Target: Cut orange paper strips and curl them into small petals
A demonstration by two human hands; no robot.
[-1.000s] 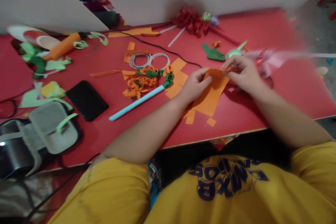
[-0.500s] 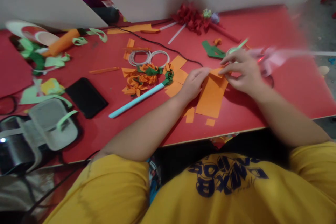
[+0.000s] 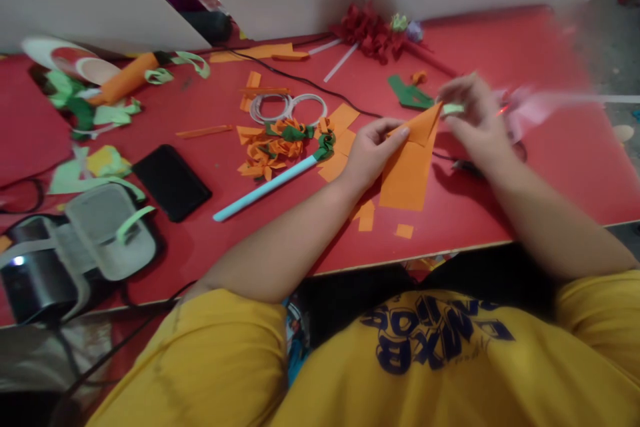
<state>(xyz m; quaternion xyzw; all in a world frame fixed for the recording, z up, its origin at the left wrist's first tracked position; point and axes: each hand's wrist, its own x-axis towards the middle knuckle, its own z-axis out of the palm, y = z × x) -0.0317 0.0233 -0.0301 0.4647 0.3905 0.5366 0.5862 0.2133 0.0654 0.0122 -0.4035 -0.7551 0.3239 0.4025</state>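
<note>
My left hand (image 3: 373, 153) pinches the upper left corner of an orange paper sheet (image 3: 410, 170) that lies partly on the red table (image 3: 210, 240). The sheet's top right corner is folded up into a point. My right hand (image 3: 475, 121) is raised just right of that point, blurred by motion, with its fingers curled near a pale green tape roll (image 3: 453, 108). Whether the right hand grips anything is unclear.
Left of my hands lie an orange and green paper flower (image 3: 277, 147) on a light blue stick (image 3: 265, 188), two wire rings (image 3: 287, 107) and orange scraps (image 3: 365, 217). A black phone (image 3: 171, 181), a grey case (image 3: 107, 230), red paper flowers (image 3: 367, 30) and a black cable (image 3: 300, 83) are farther off.
My right hand has lifted up and to the right, off the sheet. The sheet's top corner now stands folded up into a point. My left hand stays on the sheet's left corner.
</note>
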